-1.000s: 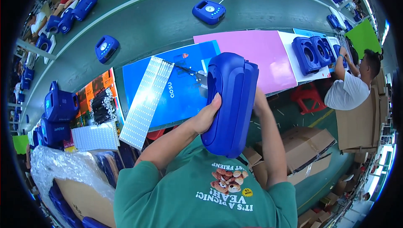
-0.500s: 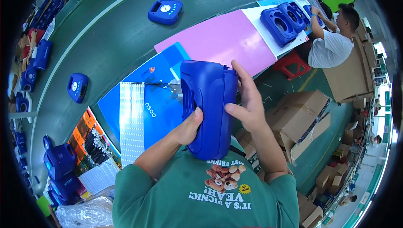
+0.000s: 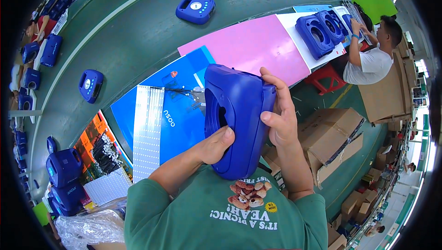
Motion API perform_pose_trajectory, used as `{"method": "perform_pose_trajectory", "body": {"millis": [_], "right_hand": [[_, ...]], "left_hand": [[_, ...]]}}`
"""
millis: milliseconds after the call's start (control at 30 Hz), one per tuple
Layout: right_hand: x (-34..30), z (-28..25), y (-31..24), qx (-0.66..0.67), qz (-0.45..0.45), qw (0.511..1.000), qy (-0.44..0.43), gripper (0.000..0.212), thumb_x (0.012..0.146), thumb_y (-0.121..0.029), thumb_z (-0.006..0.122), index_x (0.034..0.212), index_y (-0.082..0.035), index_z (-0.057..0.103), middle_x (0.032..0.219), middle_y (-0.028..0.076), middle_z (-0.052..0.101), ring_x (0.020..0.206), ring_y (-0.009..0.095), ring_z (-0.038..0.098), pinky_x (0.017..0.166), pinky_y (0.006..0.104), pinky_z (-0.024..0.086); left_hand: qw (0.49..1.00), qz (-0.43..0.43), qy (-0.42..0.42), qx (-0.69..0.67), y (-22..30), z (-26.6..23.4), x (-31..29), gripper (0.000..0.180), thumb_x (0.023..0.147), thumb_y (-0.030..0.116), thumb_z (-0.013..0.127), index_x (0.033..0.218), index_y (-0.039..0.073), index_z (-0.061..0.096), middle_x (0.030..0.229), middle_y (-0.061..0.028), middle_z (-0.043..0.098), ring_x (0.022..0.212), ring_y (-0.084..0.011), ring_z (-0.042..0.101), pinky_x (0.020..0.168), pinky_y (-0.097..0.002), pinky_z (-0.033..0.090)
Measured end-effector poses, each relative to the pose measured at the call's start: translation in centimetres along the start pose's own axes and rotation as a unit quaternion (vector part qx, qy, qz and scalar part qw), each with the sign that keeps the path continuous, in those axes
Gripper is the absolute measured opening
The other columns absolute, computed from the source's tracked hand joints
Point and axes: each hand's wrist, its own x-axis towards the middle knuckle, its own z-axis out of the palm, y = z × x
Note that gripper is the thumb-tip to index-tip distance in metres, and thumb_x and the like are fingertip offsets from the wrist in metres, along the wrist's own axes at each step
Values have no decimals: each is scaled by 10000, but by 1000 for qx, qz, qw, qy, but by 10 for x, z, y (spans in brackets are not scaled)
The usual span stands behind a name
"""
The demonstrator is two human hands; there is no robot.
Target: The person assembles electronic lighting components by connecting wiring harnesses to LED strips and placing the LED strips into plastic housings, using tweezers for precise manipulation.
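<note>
Between my two hands, close to my chest, a blue plastic speaker housing (image 3: 241, 107) is held up on edge. My left hand (image 3: 216, 145) grips its lower left side, the thumb lying over the rim of the round opening and the other fingers hidden. Against the right side, my right hand (image 3: 282, 112) steadies it with the thumb and fingertips, the fingers reaching toward the top corner. Beneath the housing lies a blue sheet (image 3: 179, 125), carrying a stack of white dotted LED strips (image 3: 147, 135) and several thin black wires (image 3: 182, 91).
A pink sheet (image 3: 248, 43) lies beyond. A green conveyor (image 3: 138, 33) bears blue speakers (image 3: 195, 9). At right, a co-worker (image 3: 370, 56) handles parts near blue housings (image 3: 314, 36). Cardboard boxes (image 3: 329, 132) stand right. Bundled black cables (image 3: 105, 153) and stacked blue speakers (image 3: 64, 167) are left.
The housing has tilted and turned slightly, showing more of its round opening. Both hands have moved a little to the right with it. The whole view has shifted slightly.
</note>
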Motion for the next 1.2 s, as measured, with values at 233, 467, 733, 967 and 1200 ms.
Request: {"method": "perform_pose_trajectory", "body": {"millis": [233,467,733,967,1200], "right_hand": [[-4,-3,2,16,3,1000,1,627,683,-146,686,1239,-17,428,1378,168,300,1226,233,366,1024,347,280],[-8,-5,3,19,-5,1000,1,591,669,-119,694,1200,-23,452,1339,162,340,1205,236,380,1008,341,300],[-8,-10,-1,-9,5,1000,-5,565,663,-100,703,1174,-24,473,1316,156,365,1194,229,387,999,342,309],[-8,-9,-1,19,4,1000,-12,574,657,-76,703,1181,-29,471,1299,150,378,1179,224,399,994,341,322],[-7,-11,-3,2,14,1000,-1,588,647,-85,698,1185,-35,467,1304,152,375,1181,225,399,994,344,323]], "left_hand": [[1000,11,-11,8,-1,1,-3,802,897,619,213,1328,-49,316,1178,-143,513,1075,-200,518,928,-325,409],[1000,8,-5,24,-1,3,-4,798,897,620,208,1309,-52,337,1135,-137,530,1050,-191,525,907,-323,419],[999,13,-21,31,-5,3,-4,817,887,635,218,1329,-45,311,1158,-140,513,1064,-194,514,915,-327,413],[999,18,4,28,-6,7,-2,815,885,637,225,1356,-25,273,1222,-144,473,1113,-202,489,932,-331,407],[1000,6,5,14,-12,5,-1,807,879,641,257,1340,-20,299,1237,-136,466,1117,-208,493,929,-335,420]]}}
